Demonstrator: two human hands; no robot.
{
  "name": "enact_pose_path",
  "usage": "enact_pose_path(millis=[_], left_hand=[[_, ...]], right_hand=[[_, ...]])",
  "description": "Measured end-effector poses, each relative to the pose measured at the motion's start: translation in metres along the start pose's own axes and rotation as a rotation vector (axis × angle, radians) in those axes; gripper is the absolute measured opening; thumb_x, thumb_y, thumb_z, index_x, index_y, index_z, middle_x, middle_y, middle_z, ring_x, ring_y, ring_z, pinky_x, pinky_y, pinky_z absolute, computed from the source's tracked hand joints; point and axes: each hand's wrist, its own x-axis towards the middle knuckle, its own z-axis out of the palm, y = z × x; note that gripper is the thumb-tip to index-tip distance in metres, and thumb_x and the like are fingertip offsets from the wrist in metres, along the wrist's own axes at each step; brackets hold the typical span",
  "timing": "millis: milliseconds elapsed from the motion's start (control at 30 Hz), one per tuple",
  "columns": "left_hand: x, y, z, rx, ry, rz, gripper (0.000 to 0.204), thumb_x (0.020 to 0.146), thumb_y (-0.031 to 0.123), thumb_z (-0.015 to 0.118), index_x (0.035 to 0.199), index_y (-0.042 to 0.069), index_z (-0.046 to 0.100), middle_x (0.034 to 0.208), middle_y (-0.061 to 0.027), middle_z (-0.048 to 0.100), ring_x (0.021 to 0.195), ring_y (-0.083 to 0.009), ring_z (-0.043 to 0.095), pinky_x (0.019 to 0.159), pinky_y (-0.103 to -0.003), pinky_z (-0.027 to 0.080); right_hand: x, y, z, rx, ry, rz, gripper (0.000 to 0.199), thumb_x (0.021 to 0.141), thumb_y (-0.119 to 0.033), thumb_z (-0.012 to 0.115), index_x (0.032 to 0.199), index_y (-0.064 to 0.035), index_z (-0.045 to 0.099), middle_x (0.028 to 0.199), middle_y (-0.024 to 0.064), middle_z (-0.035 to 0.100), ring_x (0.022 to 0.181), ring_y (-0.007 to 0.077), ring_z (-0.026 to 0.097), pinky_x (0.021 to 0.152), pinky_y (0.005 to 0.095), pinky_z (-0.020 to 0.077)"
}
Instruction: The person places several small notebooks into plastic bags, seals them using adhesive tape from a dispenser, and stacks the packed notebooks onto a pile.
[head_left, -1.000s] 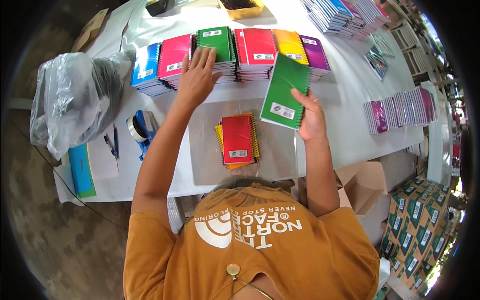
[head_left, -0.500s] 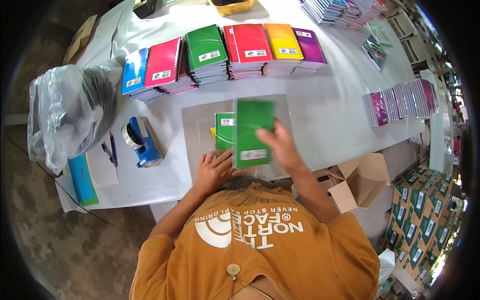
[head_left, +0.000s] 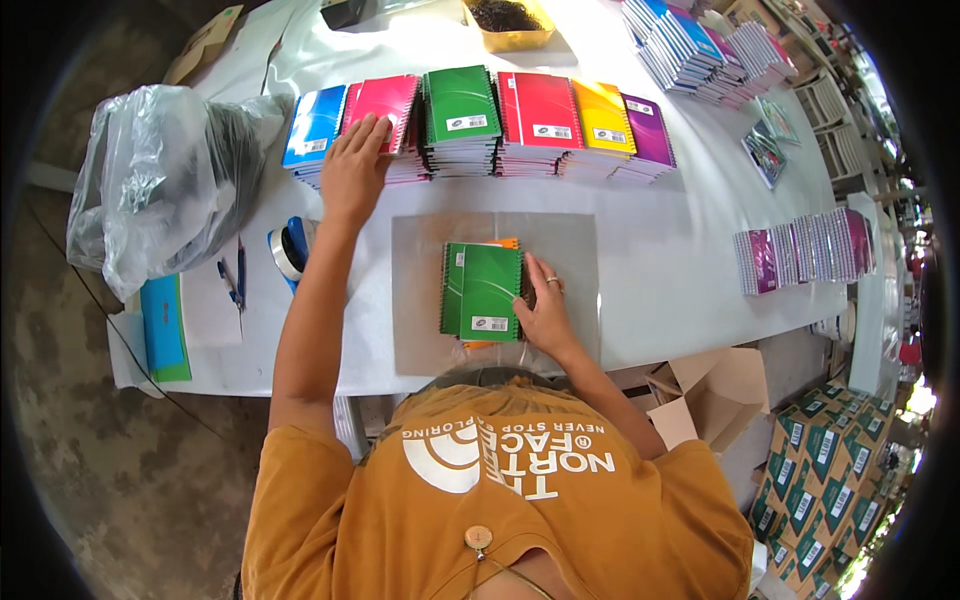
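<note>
A green spiral notebook [head_left: 492,290] lies on top of a small pile on a clear plastic sheet [head_left: 418,345] in front of me. Orange edges of another notebook [head_left: 508,243] peek out beneath it. My right hand [head_left: 545,305] holds the pile's right edge, its thumb at the green cover and its fingers along the side. Farther off, my left hand [head_left: 355,170] reaches to the stack of pink notebooks [head_left: 386,98]. Its fingers lie stretched over the top cover; their undersides are hidden.
Beside the pink stack stand blue [head_left: 316,120], green [head_left: 461,100], red [head_left: 540,105], yellow [head_left: 602,110] and purple [head_left: 648,130] notebook stacks. A plastic bag [head_left: 165,185], tape dispenser [head_left: 290,250] and scissors [head_left: 232,280] are left. An open carton [head_left: 715,395] sits right.
The green notebook in my right hand has come down onto the pile. My left hand has left the pile and moved forward and left to the pink stack. The camera view has shifted slightly.
</note>
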Motion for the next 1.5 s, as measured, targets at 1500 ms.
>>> enact_pose_path(millis=[1500], left_hand=[[-0.173, 0.157, 0.000, -0.983, -0.386, -0.861, 0.073, 0.088, 0.025, 0.056, 0.141, -0.008, 0.017, 0.133, -0.0284, 0.032, 0.125, -0.0377, 0.036, 0.107, -0.042, 0.026]], right_hand=[[-0.003, 0.008, 0.018, 0.312, -0.036, 0.186, 0.061, 0.091, -0.014, 0.053, 0.141, 0.0065, 0.024, 0.136, 0.0241, 0.041, 0.125, 0.0290, 0.043, 0.105, 0.0344, 0.0322]])
